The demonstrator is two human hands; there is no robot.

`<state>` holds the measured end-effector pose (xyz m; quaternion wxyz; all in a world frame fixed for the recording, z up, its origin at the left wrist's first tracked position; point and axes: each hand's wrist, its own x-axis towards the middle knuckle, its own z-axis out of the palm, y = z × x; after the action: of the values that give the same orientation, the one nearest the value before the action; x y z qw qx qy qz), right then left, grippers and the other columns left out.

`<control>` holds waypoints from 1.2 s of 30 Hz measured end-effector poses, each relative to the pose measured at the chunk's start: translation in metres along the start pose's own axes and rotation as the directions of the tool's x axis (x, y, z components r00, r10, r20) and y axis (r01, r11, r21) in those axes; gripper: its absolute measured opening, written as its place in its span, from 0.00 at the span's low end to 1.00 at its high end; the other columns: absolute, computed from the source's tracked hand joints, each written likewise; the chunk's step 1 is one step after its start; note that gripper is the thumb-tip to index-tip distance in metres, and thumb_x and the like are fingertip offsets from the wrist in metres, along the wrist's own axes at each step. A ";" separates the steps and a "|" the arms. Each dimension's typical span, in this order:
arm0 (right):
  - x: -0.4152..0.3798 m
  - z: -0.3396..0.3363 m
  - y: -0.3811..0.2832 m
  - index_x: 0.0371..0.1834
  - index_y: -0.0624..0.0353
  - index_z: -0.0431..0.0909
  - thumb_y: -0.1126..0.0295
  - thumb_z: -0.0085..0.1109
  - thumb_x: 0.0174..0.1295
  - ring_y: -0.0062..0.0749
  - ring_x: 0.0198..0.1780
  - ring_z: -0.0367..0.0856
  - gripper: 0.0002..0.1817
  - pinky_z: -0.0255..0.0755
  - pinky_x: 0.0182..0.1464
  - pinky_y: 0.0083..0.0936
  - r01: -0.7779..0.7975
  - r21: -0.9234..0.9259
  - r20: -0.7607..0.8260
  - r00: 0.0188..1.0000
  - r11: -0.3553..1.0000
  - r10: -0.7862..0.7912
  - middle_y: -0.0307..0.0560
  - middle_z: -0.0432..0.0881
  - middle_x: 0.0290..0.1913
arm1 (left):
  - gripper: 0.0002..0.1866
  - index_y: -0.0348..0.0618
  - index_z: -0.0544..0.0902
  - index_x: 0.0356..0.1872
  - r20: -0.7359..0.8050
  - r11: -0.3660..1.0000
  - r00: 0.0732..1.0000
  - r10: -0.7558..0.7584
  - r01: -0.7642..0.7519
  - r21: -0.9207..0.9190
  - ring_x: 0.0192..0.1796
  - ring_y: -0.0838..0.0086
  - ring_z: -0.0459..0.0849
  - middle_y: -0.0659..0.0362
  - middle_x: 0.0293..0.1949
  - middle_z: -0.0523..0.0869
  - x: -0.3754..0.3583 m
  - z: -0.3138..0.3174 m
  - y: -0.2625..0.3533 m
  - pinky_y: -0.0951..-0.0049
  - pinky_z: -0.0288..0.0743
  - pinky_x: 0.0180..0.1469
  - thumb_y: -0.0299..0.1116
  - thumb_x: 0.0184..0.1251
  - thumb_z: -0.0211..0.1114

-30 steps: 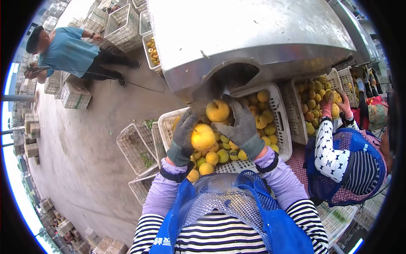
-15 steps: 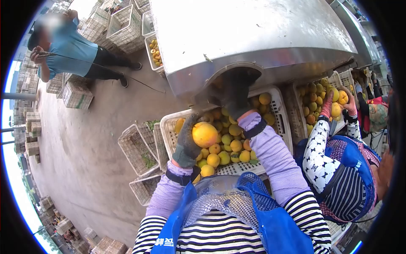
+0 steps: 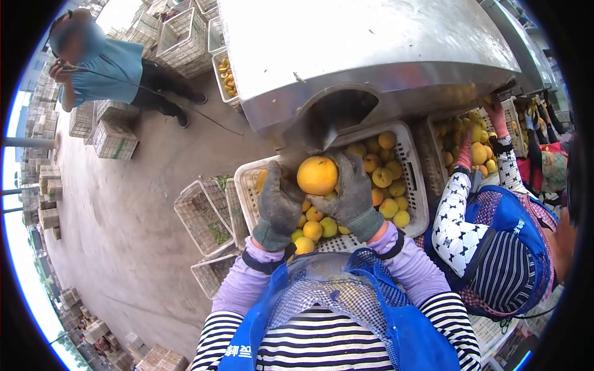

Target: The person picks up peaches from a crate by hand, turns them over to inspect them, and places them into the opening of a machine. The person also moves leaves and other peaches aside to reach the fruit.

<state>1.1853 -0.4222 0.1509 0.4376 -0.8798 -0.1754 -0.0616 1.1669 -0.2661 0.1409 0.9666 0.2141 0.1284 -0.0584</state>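
Right hand (image 3: 351,193) grips yellow fruit (image 3: 317,175) over crate (image 3: 416,185); left hand (image 3: 278,207) half-curled beside it, contents unclear

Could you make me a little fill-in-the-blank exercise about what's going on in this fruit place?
Both the left hand and the right hand wear dark grey ____.
The white crate below them is filled with round ____.
The standing person at the upper left wears a shirt coloured ____.
The co-worker on the right wears gloves coloured ____.

Missing words: gloves; fruit; blue; pink.
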 end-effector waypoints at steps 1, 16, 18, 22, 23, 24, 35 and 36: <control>0.001 -0.001 -0.004 0.65 0.60 0.71 0.59 0.81 0.39 0.54 0.59 0.74 0.46 0.73 0.60 0.42 -0.001 0.025 -0.033 0.999 1.000 0.002 0.56 0.73 0.60 | 0.21 0.33 0.71 0.64 0.011 1.000 1.000 0.017 -0.017 -0.001 0.68 0.62 0.73 0.49 0.63 0.77 0.000 0.002 0.001 0.61 0.66 0.74 0.39 0.84 0.44; 0.034 0.030 0.032 0.71 0.59 0.66 0.44 0.73 0.48 0.49 0.49 0.81 0.50 0.78 0.43 0.42 0.004 -0.453 -0.048 0.998 0.891 -0.029 0.57 0.78 0.49 | 0.21 0.39 0.69 0.69 -0.084 0.911 0.968 0.238 -0.193 0.365 0.67 0.68 0.75 0.56 0.64 0.76 -0.005 -0.003 -0.010 0.68 0.75 0.64 0.36 0.82 0.50; 0.050 0.043 0.053 0.65 0.57 0.71 0.43 0.73 0.48 0.48 0.47 0.82 0.44 0.78 0.42 0.41 -0.134 -0.485 -0.024 0.990 0.864 0.140 0.55 0.80 0.44 | 0.21 0.40 0.69 0.70 -0.065 0.906 0.976 0.207 -0.166 0.390 0.66 0.69 0.76 0.56 0.64 0.76 -0.007 -0.024 -0.013 0.68 0.74 0.63 0.36 0.82 0.51; 0.082 0.046 0.060 0.59 0.55 0.74 0.44 0.75 0.48 0.51 0.48 0.81 0.40 0.76 0.47 0.45 -0.042 -0.403 -0.041 0.999 0.914 0.028 0.56 0.80 0.46 | 0.21 0.41 0.69 0.69 -0.232 0.846 0.952 0.201 -0.050 0.530 0.65 0.69 0.76 0.56 0.65 0.75 -0.005 -0.079 -0.029 0.67 0.74 0.62 0.35 0.81 0.51; 0.092 0.046 0.061 0.58 0.55 0.74 0.44 0.76 0.47 0.52 0.49 0.80 0.39 0.76 0.48 0.46 0.023 -0.405 -0.066 0.996 0.914 -0.054 0.56 0.80 0.46 | 0.22 0.40 0.70 0.69 -0.245 0.791 0.946 0.210 -0.017 0.611 0.64 0.68 0.76 0.55 0.65 0.75 -0.002 -0.087 -0.034 0.65 0.74 0.62 0.36 0.78 0.54; 0.097 0.045 0.063 0.57 0.57 0.75 0.49 0.76 0.49 0.51 0.45 0.82 0.35 0.77 0.45 0.44 0.041 -0.430 -0.089 0.992 0.902 -0.088 0.55 0.81 0.45 | 0.23 0.40 0.70 0.68 -0.257 0.728 0.941 0.218 0.019 0.685 0.64 0.67 0.77 0.54 0.65 0.75 0.004 -0.094 -0.040 0.64 0.74 0.63 0.36 0.76 0.57; -0.014 0.050 0.164 0.53 0.53 0.80 0.69 0.62 0.60 0.47 0.43 0.85 0.16 0.78 0.45 0.42 -0.062 -0.520 0.237 0.948 0.852 0.214 0.50 0.84 0.42 | 0.26 0.51 0.79 0.58 -0.381 -0.773 0.790 -0.480 -0.177 0.609 0.63 0.43 0.73 0.43 0.63 0.72 -0.031 -0.203 -0.154 0.50 0.77 0.58 0.40 0.56 0.70; -0.019 0.057 0.168 0.53 0.54 0.79 0.70 0.61 0.61 0.47 0.45 0.84 0.16 0.78 0.48 0.43 -0.083 -0.623 0.304 0.891 0.778 0.338 0.51 0.84 0.44 | 0.25 0.50 0.81 0.56 -0.354 -0.768 0.826 -0.439 -0.141 0.625 0.64 0.43 0.71 0.44 0.64 0.71 -0.035 -0.225 -0.168 0.49 0.78 0.58 0.40 0.55 0.71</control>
<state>1.2257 -0.4755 -0.0149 0.0988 -0.9794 -0.1310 0.1178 1.0550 -0.3187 -0.1132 0.1026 0.8998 -0.1159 -0.4079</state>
